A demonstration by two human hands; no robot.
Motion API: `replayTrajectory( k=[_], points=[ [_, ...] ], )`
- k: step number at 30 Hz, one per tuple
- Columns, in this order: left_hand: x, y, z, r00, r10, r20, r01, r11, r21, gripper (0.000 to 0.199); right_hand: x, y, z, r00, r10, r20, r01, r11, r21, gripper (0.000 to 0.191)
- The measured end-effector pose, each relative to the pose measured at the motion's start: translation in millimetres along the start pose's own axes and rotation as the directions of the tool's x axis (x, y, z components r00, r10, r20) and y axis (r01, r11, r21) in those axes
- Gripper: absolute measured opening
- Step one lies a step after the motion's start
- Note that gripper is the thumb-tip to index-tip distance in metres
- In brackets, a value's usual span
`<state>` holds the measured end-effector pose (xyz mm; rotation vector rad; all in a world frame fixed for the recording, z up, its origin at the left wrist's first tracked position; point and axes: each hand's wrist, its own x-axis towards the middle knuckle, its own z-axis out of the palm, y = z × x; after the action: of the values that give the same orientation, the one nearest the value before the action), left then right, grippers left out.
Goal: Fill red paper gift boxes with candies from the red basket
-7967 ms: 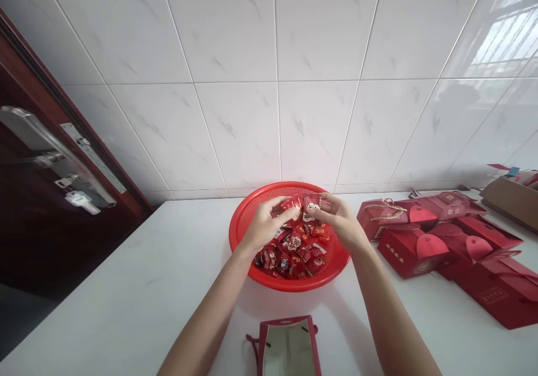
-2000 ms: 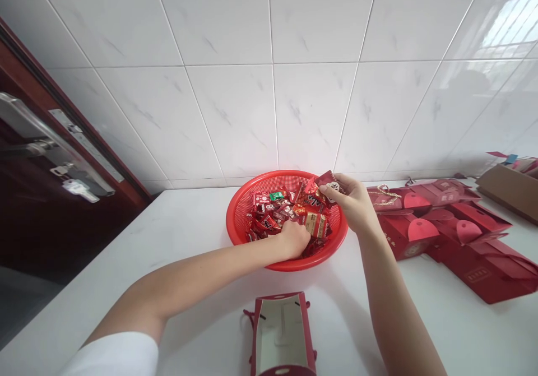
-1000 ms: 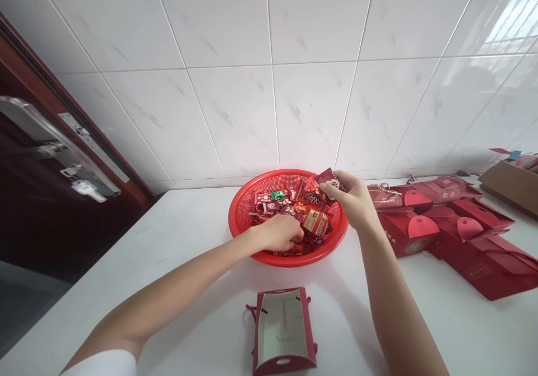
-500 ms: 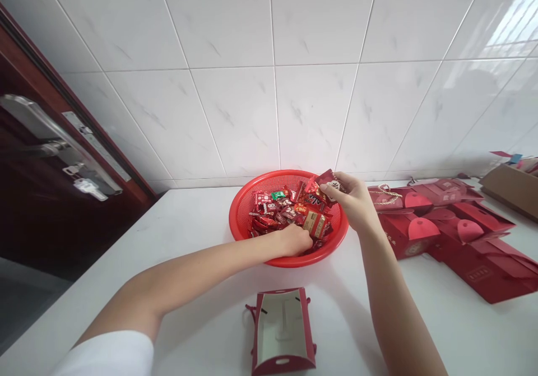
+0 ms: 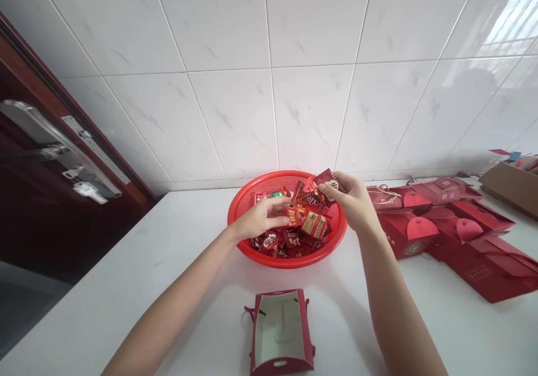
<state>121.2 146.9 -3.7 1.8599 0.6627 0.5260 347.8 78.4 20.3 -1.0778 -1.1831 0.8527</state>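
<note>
My right hand (image 5: pixel 355 199) pinches wrapped candies at the right rim of a red plastic basket (image 5: pixel 241 219). On top in that pinch is a dark red candy packet (image 5: pixel 330 181), with brighter red wrappers beside it. Over the basket's left half reaches my left hand (image 5: pixel 256 219), fingers stretched and thumb apart from them. Its thumb tip is at an orange-red candy (image 5: pixel 293 217); whether it touches cannot be made out. Many red wrapped candies (image 5: pixel 294 238) fill the basket, with a tan-labelled packet (image 5: pixel 314 223) among them. In front lies an open dark red carton (image 5: pixel 282 325) with a pale inside.
Several red gift boxes (image 5: pixel 454 230) stand together on the white table (image 5: pixel 185 224) to the right. Behind them at the far right is a brown cardboard box (image 5: pixel 510 188). A tiled wall (image 5: pixel 311 118) borders the back, and a dark door with keys (image 5: pixel 88 190) is at left.
My left hand has come up out of the candies toward the back left, and its fingers have spread. My right hand stays in place with its candies.
</note>
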Motion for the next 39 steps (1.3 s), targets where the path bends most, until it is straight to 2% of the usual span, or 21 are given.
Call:
replayTrajectory(
  k=[3,12,18,21,25,28,31,34,39],
  points=[
    [-11,1,-2.9,0.995,-0.028,-0.101,0.014,0.991,-0.13,0.061,-1,0,3,0.999,0.024,0.022,-0.025,0.999,0.039,0.024],
    [-24,0,6.8,0.971,-0.051,-0.233,-0.005,0.972,-0.236,0.052,-7,-7,14,0.996,0.022,0.085,-0.024,1.0,0.021,0.026],
    [-32,4,17.0,0.932,-0.191,-0.308,0.012,0.867,-0.499,0.041,-15,-11,24,0.986,0.027,0.167,-0.02,0.999,-0.04,0.026],
    [-40,13,16.0,0.952,-0.196,-0.234,0.062,0.873,-0.484,0.042,-19,-14,29,0.981,0.021,0.195,-0.001,0.995,-0.102,0.026],
    [-61,32,3.1,0.985,-0.171,0.024,0.172,0.953,-0.251,0.025,-31,-27,30,0.947,0.004,0.321,0.056,0.983,-0.175,0.02],
    [-79,47,-4.7,0.966,-0.184,0.18,0.188,0.982,-0.003,0.014,-43,-41,28,0.899,0.007,0.439,0.104,0.968,-0.229,0.017],
    [-92,58,-0.8,0.959,-0.192,0.209,0.151,0.968,0.2,0.021,-55,-53,27,0.822,0.0,0.57,0.137,0.971,-0.198,0.012],
    [-98,60,11.6,0.95,-0.173,0.259,0.095,0.953,0.288,0.022,-63,-58,29,0.691,-0.075,0.719,0.227,0.967,-0.117,0.006],
    [-99,57,22.3,0.929,-0.146,0.34,0.021,0.938,0.345,0.008,-68,-51,39,0.427,-0.139,0.893,0.416,0.908,-0.058,0.014]
  ],
)
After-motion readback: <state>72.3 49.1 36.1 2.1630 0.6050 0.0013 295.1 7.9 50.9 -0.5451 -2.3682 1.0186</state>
